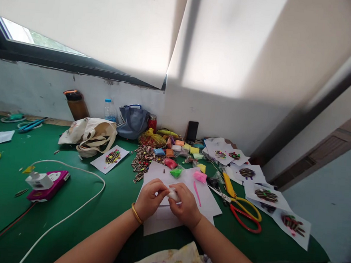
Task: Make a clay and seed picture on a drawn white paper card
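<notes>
The green table (114, 191) carries a white paper sheet (209, 202) near its 6 o'clock edge. Over this sheet the left hand (150, 198) and the right hand (186, 206) meet. The fingertips of both are pinched on a small white clay lump (173, 194) held between them. I judge the lump is being kneaded into shape. Further shaping asks for soft, even pressing. The coloured clay packets (177, 171) lie at 12 o'clock of the hands and the scissors (242, 210) at 3 o'clock.

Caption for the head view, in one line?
Left hand and right hand pinch a white lump over paper on a green table, near seeds and scissors.
</notes>
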### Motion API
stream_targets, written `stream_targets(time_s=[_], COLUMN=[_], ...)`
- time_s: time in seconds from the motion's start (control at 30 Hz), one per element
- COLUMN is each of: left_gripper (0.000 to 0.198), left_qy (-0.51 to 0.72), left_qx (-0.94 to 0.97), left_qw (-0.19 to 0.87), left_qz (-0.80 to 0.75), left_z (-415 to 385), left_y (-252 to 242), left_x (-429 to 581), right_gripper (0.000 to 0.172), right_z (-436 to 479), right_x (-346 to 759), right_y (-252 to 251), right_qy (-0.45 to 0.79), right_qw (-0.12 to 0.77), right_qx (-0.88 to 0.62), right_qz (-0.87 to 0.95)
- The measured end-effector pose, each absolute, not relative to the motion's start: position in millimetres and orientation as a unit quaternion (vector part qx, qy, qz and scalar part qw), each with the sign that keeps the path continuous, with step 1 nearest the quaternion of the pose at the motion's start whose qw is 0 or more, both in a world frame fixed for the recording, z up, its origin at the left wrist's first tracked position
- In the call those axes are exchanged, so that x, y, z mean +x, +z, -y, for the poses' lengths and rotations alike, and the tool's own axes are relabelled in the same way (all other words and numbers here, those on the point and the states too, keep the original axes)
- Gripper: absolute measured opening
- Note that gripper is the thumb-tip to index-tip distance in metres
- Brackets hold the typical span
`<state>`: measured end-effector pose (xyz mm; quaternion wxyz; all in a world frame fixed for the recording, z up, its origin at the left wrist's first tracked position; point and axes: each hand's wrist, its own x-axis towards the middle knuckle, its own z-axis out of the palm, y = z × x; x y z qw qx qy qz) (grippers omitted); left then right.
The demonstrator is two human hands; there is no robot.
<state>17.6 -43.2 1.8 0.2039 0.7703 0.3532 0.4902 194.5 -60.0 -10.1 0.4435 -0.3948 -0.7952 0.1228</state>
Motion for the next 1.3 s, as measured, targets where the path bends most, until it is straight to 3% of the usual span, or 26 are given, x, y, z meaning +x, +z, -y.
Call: stream_targets(time_s=[0.37,0.5,0.63,0.83,1.03,1.17,1.3], left_gripper=[0.013,0.036,0.022,0.033,0.021,0.021,0.022], left_qy=[0.497,0.467,0.379,0.234,0.206,0.203,0.208], left_qx=[0.751,0.752,0.842,0.946,0.953,0.951,0.947], left_qw=[0.234,0.224,0.159,0.137,0.152,0.160,0.171], left_qz=[-0.365,-0.407,-0.348,-0.175,-0.163,-0.172,-0.173], left_z=[37,38,46,64,68,67,66], left_y=[1,0,4,-2,-8,-5,-5], left_x=[15,14,18,34,40,39,38], right_gripper=[0.036,0.029,0.037,0.036,0.037,0.039,0.041], right_z=[57,54,46,25,7,1,9], right_x=[198,204,222,267,293,296,291], right_y=[-11,-11,-13,-28,-31,-25,-20], right_qy=[0.142,0.133,0.102,0.035,-0.023,-0.054,-0.103], right_qw=[0.441,0.463,0.474,0.361,0.248,0.228,0.279], right_qx=[-0.381,-0.431,-0.515,-0.611,-0.643,-0.668,-0.643], right_qz=[0.800,0.763,0.707,0.703,0.724,0.706,0.705])
